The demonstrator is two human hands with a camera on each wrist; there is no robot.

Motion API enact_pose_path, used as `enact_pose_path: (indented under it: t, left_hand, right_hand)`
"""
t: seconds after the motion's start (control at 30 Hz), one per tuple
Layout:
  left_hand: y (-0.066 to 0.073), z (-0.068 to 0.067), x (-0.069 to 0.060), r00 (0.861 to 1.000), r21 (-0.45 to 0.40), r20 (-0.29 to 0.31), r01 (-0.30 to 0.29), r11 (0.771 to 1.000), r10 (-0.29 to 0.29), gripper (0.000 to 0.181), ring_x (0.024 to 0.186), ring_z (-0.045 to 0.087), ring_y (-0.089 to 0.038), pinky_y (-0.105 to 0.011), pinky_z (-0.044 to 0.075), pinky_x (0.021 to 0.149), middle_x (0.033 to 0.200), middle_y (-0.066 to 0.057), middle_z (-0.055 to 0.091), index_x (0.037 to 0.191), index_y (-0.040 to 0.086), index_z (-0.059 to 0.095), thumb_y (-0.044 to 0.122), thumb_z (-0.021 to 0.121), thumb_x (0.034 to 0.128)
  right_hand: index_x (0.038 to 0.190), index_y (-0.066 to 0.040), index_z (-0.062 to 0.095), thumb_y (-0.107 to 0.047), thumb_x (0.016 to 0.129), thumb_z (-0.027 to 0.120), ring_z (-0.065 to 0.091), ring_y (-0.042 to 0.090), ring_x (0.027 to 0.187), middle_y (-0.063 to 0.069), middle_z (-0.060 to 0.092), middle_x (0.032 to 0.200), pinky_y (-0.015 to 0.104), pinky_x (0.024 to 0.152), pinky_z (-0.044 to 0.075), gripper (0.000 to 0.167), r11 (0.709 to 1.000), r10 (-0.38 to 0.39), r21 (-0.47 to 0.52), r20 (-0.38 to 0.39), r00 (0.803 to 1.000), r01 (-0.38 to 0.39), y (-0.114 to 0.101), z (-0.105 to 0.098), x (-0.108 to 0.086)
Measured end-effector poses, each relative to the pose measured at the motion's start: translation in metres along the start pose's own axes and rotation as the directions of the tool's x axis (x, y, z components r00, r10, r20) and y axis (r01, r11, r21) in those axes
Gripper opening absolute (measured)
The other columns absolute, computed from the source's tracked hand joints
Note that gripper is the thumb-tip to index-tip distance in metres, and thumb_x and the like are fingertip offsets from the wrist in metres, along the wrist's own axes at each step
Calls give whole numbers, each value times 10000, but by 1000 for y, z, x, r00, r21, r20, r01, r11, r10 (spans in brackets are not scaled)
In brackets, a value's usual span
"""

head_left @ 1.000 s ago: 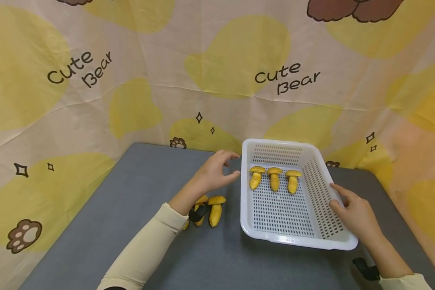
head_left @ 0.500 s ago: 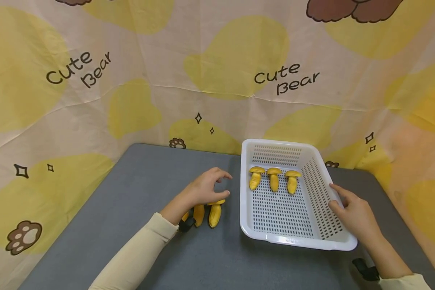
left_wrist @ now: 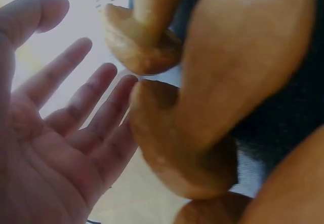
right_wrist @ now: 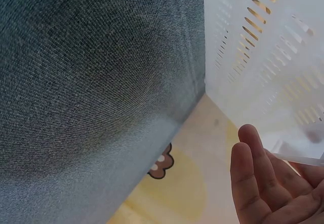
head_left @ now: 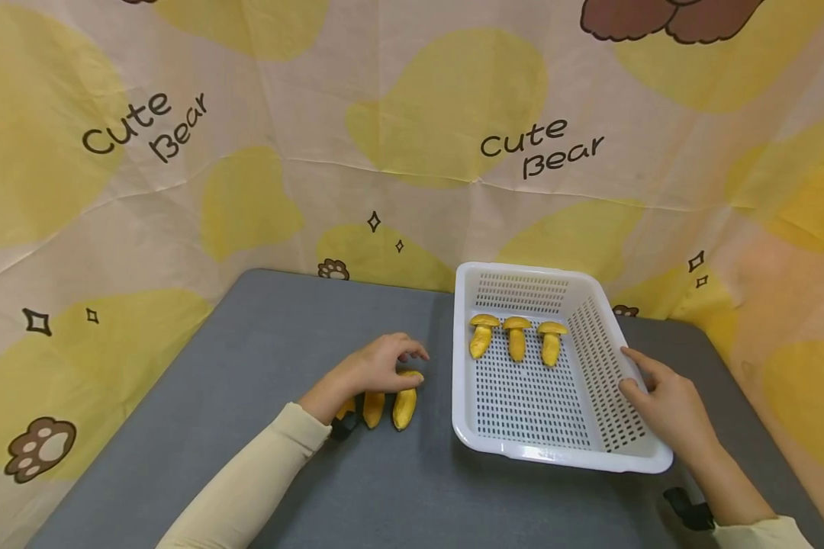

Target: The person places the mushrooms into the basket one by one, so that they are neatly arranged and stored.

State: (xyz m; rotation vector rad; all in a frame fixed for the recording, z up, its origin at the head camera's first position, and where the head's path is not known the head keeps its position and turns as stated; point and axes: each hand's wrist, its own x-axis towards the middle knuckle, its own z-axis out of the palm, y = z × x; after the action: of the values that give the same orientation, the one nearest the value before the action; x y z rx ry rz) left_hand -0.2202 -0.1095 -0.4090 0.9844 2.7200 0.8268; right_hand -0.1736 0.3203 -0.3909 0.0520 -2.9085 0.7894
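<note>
On the grey table point(head_left: 302, 328), as the head view shows, a white basket point(head_left: 535, 404) with slotted walls and floor holds three yellow mushrooms point(head_left: 517, 347) in a row toward its far end. Their caps are domed and point away from the person; their plump stems point back, the leftmost at a slant. To the left of the basket, three more mushrooms point(head_left: 404, 410) lie side by side on the table, smooth and yellow, their caps mostly hidden by the left hand point(head_left: 379, 366), which is just above them. The right hand point(head_left: 673, 400) grips the basket's right rim, thumb over the edge. Behind hangs a patterned cloth point(head_left: 412, 99) with yellow patches and "Cute Bear" lettering

From the left wrist, the left hand is spread wide, fingers fairly straight, thumb well apart, holding nothing. The mushrooms beside it look orange-brown in this light, with thick rounded stems and curved, matte caps; whether a fingertip touches the nearest cap I cannot tell

From the right wrist, the basket's slotted wall looks milky, and two of the right hand's fingers extend loosely below the rim
</note>
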Motion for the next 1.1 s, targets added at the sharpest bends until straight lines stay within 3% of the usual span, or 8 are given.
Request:
enact_pose_path:
  t: [0.43,0.8,1.1]
  left_hand:
    - [-13,8,0,994,51,54,87,995,-90,237,933,595,-145,-316,505,830,1039,34,643,1099,184,698,263,660,879]
    - [-13,8,2,994,43,75,81,996,-84,200,917,581,-127,-299,501,825,1020,33,640,1065,188,698,242,652,877]
    - [-10,4,3,997,40,37,66,997,-68,223,905,600,-133,-292,511,810,1044,11,651,1078,166,697,235,653,870]
  right_hand:
    - [1438,-9,422,-211,939,496,616,156,550,240,660,894,281,440,469,544,1000,-1,5,10,1000,1,1,1,0]
    - [1438,-9,422,-208,938,496,617,160,550,217,660,852,290,445,470,543,1000,11,1,16,1000,-11,1,0,-1]
    - [1434,-6,426,-208,936,493,617,158,546,205,660,838,289,446,465,542,1000,7,-10,17,1000,-6,0,-1,0]
